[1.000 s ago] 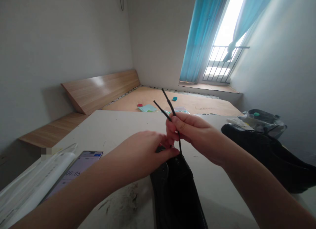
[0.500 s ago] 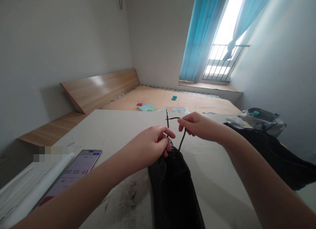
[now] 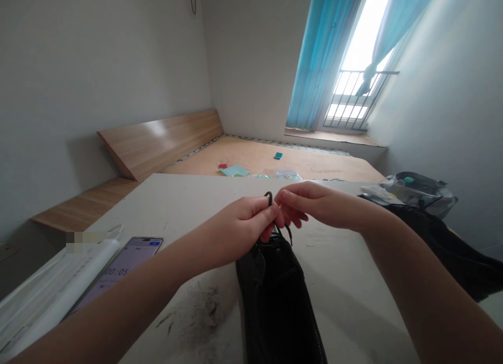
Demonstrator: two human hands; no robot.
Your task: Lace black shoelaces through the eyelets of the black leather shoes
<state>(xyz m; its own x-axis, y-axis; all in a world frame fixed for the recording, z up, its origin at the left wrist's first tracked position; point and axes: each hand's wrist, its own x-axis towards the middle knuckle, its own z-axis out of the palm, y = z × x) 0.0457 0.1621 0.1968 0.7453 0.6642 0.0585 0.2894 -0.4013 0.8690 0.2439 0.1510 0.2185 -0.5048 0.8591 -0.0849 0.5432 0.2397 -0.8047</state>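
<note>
A black shoe (image 3: 275, 296) stands on the white table with its opening toward me. Above its far end, my left hand (image 3: 251, 217) pinches a thin dark shoelace (image 3: 269, 195), and a small loop of it sticks up over the thumb and forefinger. My right hand (image 3: 302, 202) meets the left one, its thumb and forefinger closed at the lace beside the left fingertips. The other right fingers are loosely curled. Part of the lace hangs below both hands to the shoe. Exactly how the lace runs between the fingers is hidden.
To the left, a phone (image 3: 133, 254) showing a timer lies beside a white plastic packet (image 3: 90, 269), partly behind my left forearm. Black footwear or cloth (image 3: 436, 243) and a grey bag (image 3: 420, 191) are at the right. Beyond the white table (image 3: 188, 201) is a bed board (image 3: 251, 149) with small packets.
My hands have come together over the shoe. The lace, earlier stretched between them with its end pointing up, is now bent into a small loop at my left fingers.
</note>
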